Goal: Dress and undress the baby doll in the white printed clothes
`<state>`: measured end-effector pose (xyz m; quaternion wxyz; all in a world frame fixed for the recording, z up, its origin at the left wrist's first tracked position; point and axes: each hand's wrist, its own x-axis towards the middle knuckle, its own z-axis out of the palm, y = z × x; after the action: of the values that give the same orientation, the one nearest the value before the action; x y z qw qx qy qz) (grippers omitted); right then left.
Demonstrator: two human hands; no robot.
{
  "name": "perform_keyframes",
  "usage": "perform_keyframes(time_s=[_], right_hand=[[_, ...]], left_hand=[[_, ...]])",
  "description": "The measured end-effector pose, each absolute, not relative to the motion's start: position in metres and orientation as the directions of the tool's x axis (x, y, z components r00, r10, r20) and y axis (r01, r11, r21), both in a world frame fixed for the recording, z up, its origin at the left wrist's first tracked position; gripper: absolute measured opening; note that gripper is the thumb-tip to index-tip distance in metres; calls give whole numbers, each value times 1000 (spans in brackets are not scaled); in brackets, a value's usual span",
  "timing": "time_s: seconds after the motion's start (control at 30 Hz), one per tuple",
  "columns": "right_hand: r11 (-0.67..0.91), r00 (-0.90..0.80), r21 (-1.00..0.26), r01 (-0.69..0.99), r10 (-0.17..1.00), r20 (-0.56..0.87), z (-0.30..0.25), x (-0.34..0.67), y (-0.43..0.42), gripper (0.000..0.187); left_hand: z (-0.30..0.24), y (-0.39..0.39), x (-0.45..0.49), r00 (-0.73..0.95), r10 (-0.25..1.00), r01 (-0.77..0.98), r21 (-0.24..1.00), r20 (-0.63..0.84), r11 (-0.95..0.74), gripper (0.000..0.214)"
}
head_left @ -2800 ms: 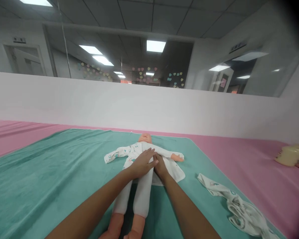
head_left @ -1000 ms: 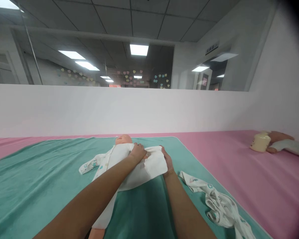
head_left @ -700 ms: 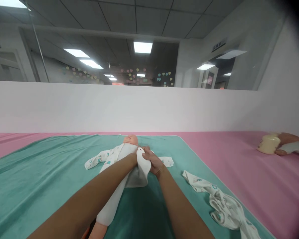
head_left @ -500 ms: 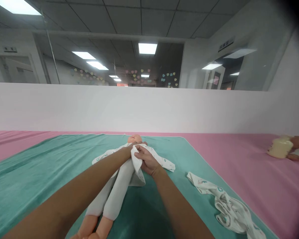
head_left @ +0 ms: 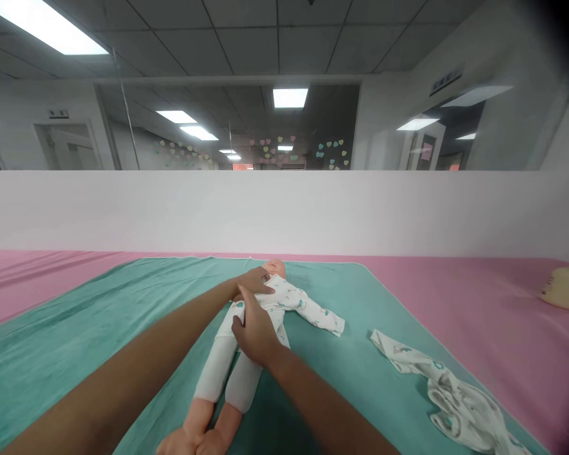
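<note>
A baby doll (head_left: pixel 239 373) lies on its back on a teal mat (head_left: pixel 76 328), head toward the far wall. It wears white leggings and a white printed top (head_left: pixel 294 300). My left hand (head_left: pixel 255 280) rests on the doll's chest just below the neck, fingers lying together on the fabric. Over the doll's belly, my right hand (head_left: pixel 253 328) presses down with its fingers curled against the top's folded front edge. The doll's right sleeve stretches out to the side.
A crumpled printed garment (head_left: pixel 448 395) lies on the mat's right edge. The mat covers a pink sheet (head_left: pixel 478 316). A cream-coloured bottle (head_left: pixel 566 287) stands at the far right. A low white wall (head_left: pixel 284 212) runs along the back.
The loose right flap of the top has been folded across the doll's chest. My hands moved from gripping the flap to pressing it flat on the body.
</note>
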<state>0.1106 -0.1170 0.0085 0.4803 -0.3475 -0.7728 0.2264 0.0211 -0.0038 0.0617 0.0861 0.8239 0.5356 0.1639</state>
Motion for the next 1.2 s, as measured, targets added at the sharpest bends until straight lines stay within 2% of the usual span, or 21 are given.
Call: perform_keyframes(time_s=[0.07, 0.17, 0.23, 0.33, 0.43, 0.5, 0.57, 0.7, 0.8, 0.9, 1.0, 1.2], right_hand=[[731, -340, -569, 376, 680, 650, 8, 108, -128, 60], [841, -495, -362, 402, 533, 686, 6, 104, -143, 55], [873, -547, -289, 393, 474, 690, 3, 102, -146, 52], [853, -481, -335, 401, 507, 715, 0, 107, -140, 36], [748, -255, -487, 450, 631, 733, -3, 123, -125, 19], [673, -124, -559, 484, 685, 718, -6, 138, -117, 17], [609, -93, -586, 535, 731, 676, -9, 153, -115, 19], [589, -242, -528, 611, 775, 585, -18, 172, -129, 23], [599, -286, -490, 634, 770, 570, -24, 174, -143, 46], [555, -292, -499, 666, 809, 510, -29, 168, -150, 60], [524, -278, -479, 704, 824, 493, -33, 161, -148, 56], [537, -266, -327, 777, 752, 602, -34, 165, -139, 37]], left_hand=[[56, -2, 23, 347, 914, 859, 319, 210, -400, 24], [45, 3, 22, 271, 915, 871, 329, 300, -366, 14], [38, 4, 17, 201, 907, 875, 348, 369, -336, 6], [27, -3, 1, 123, 891, 868, 388, 437, -310, 19], [12, -24, -23, 70, 895, 850, 442, 441, -285, 16], [-2, -40, -40, 37, 905, 834, 486, 423, -262, 14], [-16, -55, -56, 16, 917, 803, 541, 397, -248, 20], [-30, -77, -78, 116, 948, 579, 755, 298, -308, 26], [-24, -89, -90, 348, 916, 378, 864, 201, -333, 20], [-16, -99, -97, 539, 835, 305, 899, 110, -314, 44], [-14, -104, -95, 529, 838, 304, 892, 133, -334, 54], [-19, -115, -72, 450, 876, 249, 918, 173, -309, 66]])
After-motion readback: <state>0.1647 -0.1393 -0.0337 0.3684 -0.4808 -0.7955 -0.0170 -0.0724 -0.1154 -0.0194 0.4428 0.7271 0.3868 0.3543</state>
